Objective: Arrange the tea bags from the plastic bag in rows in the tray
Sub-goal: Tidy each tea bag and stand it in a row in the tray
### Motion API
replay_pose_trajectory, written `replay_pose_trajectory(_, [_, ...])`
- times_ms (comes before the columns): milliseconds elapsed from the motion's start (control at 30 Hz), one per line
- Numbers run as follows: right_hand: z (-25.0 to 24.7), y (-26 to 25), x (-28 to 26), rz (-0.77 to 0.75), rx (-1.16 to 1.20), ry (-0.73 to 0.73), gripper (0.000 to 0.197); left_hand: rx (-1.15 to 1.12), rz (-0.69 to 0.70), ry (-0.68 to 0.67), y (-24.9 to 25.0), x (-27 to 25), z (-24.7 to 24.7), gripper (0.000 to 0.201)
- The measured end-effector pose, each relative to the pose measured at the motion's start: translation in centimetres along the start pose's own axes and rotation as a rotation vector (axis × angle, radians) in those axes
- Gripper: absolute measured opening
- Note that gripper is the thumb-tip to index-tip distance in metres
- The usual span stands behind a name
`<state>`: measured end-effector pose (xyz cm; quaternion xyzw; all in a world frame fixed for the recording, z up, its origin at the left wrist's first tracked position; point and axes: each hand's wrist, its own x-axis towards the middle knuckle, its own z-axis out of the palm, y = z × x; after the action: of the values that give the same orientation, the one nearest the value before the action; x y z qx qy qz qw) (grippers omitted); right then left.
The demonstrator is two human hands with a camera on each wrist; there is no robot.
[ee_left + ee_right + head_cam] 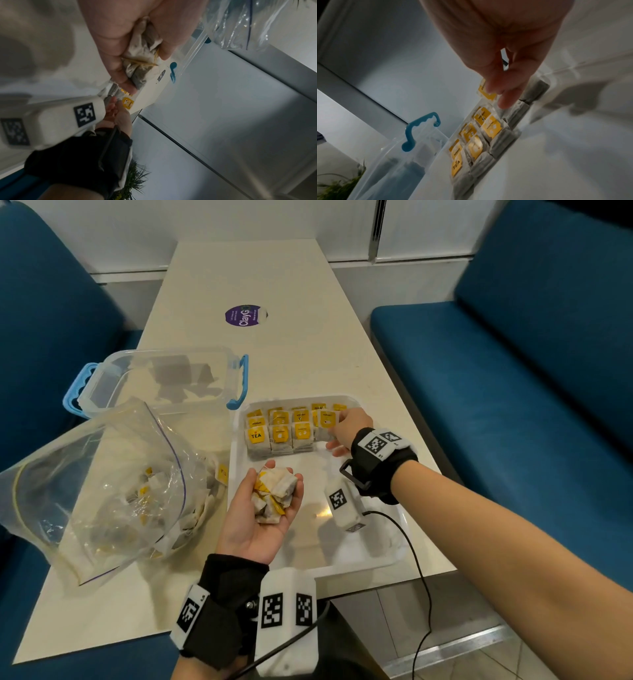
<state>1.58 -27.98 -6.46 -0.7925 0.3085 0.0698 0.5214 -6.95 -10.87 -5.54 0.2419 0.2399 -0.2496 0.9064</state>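
A white tray (346, 546) lies on the table in front of me. Tea bags with yellow tags (279, 431) stand in neat rows along its far end, seen close up in the right wrist view as rows (488, 129). My right hand (337, 429) is at the right end of the rows and pinches the last tea bag (327, 419) between thumb and fingers (505, 102). My left hand (274, 474) is palm up over the tray, fingers curled round a crumpled clump of tea bags (274, 498) (139, 75). The clear plastic bag (102, 484) with more tea bags lies open to the left.
A clear plastic box (161, 378) with blue clip handles stands behind the bag. A purple sticker (245, 314) is on the table further back. Blue benches (513, 378) flank the table. A loose tea bag (222, 472) lies between bag and tray.
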Motion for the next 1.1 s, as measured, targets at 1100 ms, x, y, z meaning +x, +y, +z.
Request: replay_pose_trajectory(1100, [1.0, 1.2, 1.8, 0.093, -0.019, -0.033, 0.024, 0.011, -0.025, 0.001, -0.7, 0.2, 0.3, 0.029])
